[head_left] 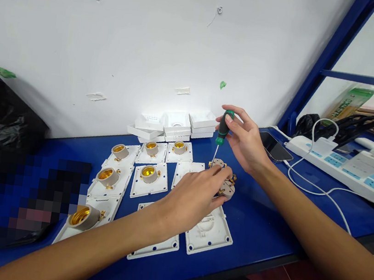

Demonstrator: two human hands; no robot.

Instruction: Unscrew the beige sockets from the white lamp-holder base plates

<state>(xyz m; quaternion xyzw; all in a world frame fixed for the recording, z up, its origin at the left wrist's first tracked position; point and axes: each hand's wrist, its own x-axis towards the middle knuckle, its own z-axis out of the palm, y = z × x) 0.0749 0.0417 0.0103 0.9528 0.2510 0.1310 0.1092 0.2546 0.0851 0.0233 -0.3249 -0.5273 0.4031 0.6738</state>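
My right hand (243,136) grips the green and black handle of a screwdriver (224,129), which stands nearly upright with its shaft pointing down. Below it, my left hand (196,197) reaches across the bench, its fingers closed on a beige lamp socket (227,189) with brass terminals. The screwdriver's tip is hidden behind the left fingers. Another beige socket part (217,164) lies just behind those fingers. Beneath the left hand is a white square plate (210,233) with corner holes. A second white plate (158,246) lies partly under my left forearm.
Several white plates with gold-lined sockets (148,173) stand at the left. White box covers (177,122) are stacked against the wall. At the right are a phone (275,148), a power strip (343,166) and loose white cables. A black bag (5,119) sits far left.
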